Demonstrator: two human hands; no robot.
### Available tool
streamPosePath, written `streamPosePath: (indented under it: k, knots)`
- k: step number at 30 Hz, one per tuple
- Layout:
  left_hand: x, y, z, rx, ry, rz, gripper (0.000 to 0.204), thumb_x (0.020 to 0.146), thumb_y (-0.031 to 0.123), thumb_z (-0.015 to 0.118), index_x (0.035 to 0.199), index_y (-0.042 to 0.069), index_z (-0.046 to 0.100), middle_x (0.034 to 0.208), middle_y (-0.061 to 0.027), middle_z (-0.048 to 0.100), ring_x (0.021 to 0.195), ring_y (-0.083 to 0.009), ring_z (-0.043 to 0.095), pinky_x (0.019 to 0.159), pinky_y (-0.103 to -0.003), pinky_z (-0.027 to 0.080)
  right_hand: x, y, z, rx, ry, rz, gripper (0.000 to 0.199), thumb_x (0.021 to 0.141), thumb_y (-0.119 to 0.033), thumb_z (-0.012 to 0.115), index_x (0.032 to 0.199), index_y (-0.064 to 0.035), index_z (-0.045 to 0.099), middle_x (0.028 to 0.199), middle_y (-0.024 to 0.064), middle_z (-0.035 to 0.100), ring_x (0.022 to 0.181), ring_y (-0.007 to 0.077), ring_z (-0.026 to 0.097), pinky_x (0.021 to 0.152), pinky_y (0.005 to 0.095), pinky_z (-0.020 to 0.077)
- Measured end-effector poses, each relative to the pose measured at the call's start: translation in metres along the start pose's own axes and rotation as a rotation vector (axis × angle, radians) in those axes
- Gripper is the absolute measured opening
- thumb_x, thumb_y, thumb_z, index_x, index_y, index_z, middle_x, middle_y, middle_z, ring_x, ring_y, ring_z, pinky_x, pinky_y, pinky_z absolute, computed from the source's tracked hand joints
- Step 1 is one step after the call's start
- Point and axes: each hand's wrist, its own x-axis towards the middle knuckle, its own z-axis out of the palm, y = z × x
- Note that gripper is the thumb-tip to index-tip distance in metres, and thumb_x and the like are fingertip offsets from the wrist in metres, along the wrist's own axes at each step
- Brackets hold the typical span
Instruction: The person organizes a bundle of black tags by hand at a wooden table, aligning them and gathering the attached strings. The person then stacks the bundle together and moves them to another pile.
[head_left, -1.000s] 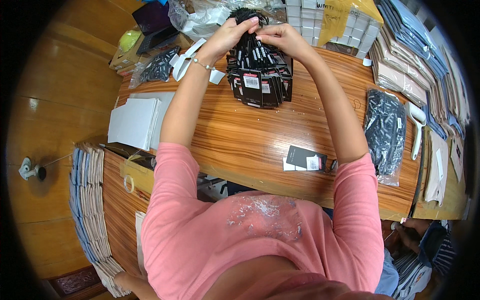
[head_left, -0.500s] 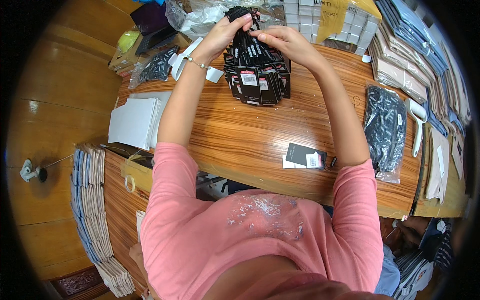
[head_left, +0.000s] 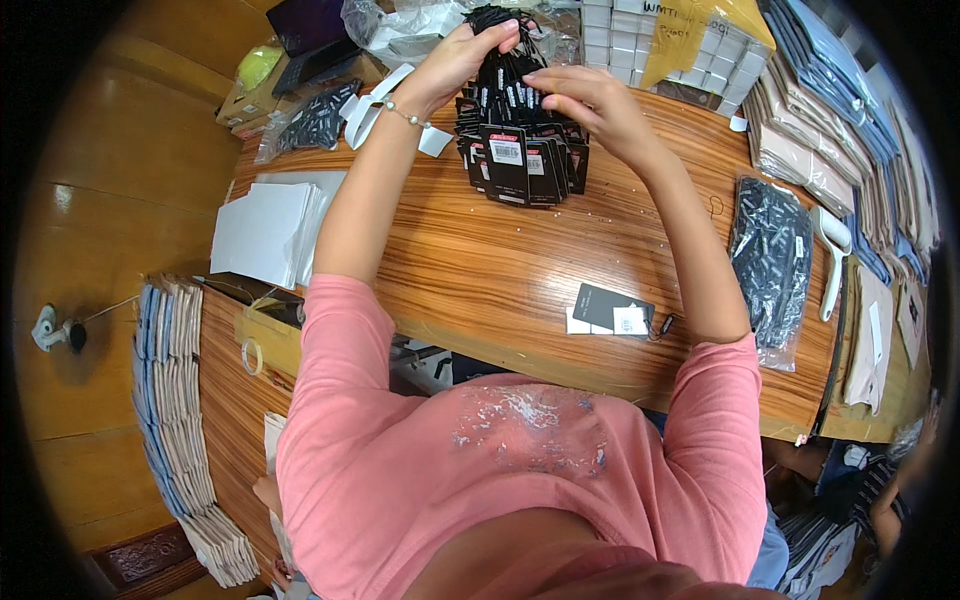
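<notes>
A thick bunch of black hang tags [head_left: 508,168] with black strings [head_left: 508,85] hangs at the far middle of the table, its cards fanned out and bearing white stickers. Its gathered strings are gripped near the top by my left hand [head_left: 470,55], which wears a beaded bracelet. Beside the strings, on their right, my right hand [head_left: 600,105] is open, with fingers stretched toward them and the thumb apart. Nearer to me on the wood-grain table [head_left: 450,265] lies one separate dark hang tag [head_left: 608,303] with a white sticker, a white card and a short string.
A bag of black string fasteners [head_left: 770,270] and a lint roller [head_left: 833,260] lie at the right, below stacked folded garments [head_left: 810,130]. White paper sheets [head_left: 262,232] are at the left. White boxes [head_left: 710,60] stand at the back. A person's arm [head_left: 890,510] shows at lower right.
My right hand has come away from the strings slightly, down and to the right, its fingers loosening. My left hand still holds the bunch. The whole view has shifted a little.
</notes>
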Motion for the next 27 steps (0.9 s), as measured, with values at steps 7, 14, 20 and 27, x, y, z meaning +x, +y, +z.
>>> streamPosePath:
  k: [7, 14, 20, 27]
  knots:
    - [0.002, 0.002, 0.003, -0.005, 0.032, 0.127, 0.026, 0.087, 0.027, 0.046, 0.066, 0.012, 0.045, 0.063, 0.0053, 0.041, 0.060, -0.0055, 0.037, 0.055, -0.020, 0.032, -0.003, -0.010, 0.002, -0.114, 0.035, -0.029, 0.025, 0.079, -0.021, 0.056, 0.099, -0.0075, 0.061, 0.100, 0.0071, 0.061, 0.093, 0.0223, 0.056, 0.081, 0.0325, 0.0411]
    - [-0.003, 0.012, 0.007, -0.028, 0.005, 0.104, 0.023, 0.088, 0.024, 0.046, 0.069, 0.012, 0.046, 0.064, 0.0057, 0.041, 0.061, -0.0047, 0.037, 0.055, -0.019, 0.032, 0.008, -0.029, -0.003, -0.282, 0.139, -0.067, 0.028, 0.078, -0.023, 0.057, 0.103, -0.0126, 0.060, 0.106, 0.0018, 0.058, 0.096, 0.0157, 0.054, 0.085, 0.0366, 0.0369]
    - [-0.007, 0.005, 0.002, -0.080, -0.011, 0.101, 0.021, 0.088, 0.024, 0.046, 0.071, 0.011, 0.047, 0.066, 0.0052, 0.043, 0.061, -0.0045, 0.040, 0.054, -0.019, 0.034, -0.003, -0.035, 0.018, -0.466, 0.051, -0.104, 0.029, 0.076, -0.024, 0.058, 0.103, -0.0142, 0.058, 0.109, -0.0008, 0.056, 0.099, 0.0139, 0.052, 0.087, 0.0380, 0.0357]
    - [-0.004, -0.005, -0.005, 0.036, -0.033, 0.074, 0.032, 0.083, 0.037, 0.051, 0.065, 0.010, 0.049, 0.064, 0.0060, 0.046, 0.061, -0.0040, 0.039, 0.057, -0.019, 0.032, 0.010, -0.038, 0.027, -0.507, 0.036, -0.139, 0.030, 0.076, -0.023, 0.059, 0.105, -0.0160, 0.058, 0.106, -0.0014, 0.057, 0.098, 0.0134, 0.052, 0.087, 0.0398, 0.0346]
